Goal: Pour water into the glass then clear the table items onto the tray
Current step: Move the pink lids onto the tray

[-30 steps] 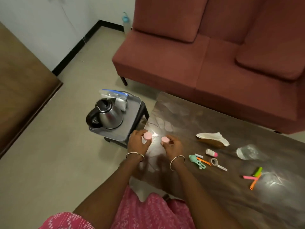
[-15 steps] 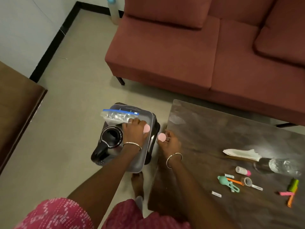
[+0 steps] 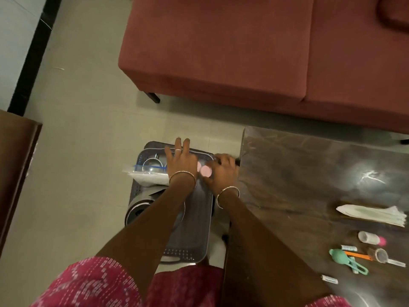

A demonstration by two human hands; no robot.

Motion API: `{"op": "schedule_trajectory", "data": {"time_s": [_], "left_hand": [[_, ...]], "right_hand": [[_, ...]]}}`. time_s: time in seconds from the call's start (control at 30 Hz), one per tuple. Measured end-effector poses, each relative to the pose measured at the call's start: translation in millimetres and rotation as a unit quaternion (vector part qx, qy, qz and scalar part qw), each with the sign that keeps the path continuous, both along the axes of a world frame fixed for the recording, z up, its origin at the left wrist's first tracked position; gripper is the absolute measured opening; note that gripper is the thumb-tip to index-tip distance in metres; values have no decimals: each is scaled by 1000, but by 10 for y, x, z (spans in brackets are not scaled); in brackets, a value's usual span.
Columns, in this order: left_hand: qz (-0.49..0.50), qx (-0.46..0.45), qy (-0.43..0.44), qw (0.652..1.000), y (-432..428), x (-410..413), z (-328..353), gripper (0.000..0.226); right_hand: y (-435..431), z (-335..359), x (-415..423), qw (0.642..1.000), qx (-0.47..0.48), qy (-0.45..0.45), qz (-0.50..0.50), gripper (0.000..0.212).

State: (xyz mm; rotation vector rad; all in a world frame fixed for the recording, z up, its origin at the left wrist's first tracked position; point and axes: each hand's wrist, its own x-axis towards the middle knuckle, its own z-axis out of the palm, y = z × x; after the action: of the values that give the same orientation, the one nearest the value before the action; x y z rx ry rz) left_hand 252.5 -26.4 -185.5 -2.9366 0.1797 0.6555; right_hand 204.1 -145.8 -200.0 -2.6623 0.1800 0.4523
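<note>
Head view: my left hand [image 3: 180, 162] lies spread over the tray [image 3: 199, 218]; my right hand [image 3: 223, 173] apparently pinches 1 pink cap [image 3: 206, 171].

Both hands have left the table [image 3: 298, 173] and are now over the tray [image 3: 199, 229]. The left hand [image 3: 182, 161], curled round its cap a second ago, now lies at the tray's far end with fingers straight and spread. The left cap [image 3: 199, 166] shows just beside its palm, no longer gripped. The right hand [image 3: 223, 171] has crossed from the table's edge to the tray's right rim. It still pinches the right cap [image 3: 206, 171], which is now just beside the left one. The left forearm now crosses above the kettle [image 3: 141, 209]. The view has swung down over the tray.
</note>
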Motion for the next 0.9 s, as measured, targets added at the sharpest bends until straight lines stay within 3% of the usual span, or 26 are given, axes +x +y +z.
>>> {"op": "schedule_trajectory", "data": {"time_s": [0.33,0.9], "left_hand": [[17,45,2,999,-38,132,-325,22],[59,38,-17,997,14,101,-443,21]], "right_hand": [[83,-492,121,999,-43,5,27,31],[159,-601,225,997,-69,29,33,45]]}}
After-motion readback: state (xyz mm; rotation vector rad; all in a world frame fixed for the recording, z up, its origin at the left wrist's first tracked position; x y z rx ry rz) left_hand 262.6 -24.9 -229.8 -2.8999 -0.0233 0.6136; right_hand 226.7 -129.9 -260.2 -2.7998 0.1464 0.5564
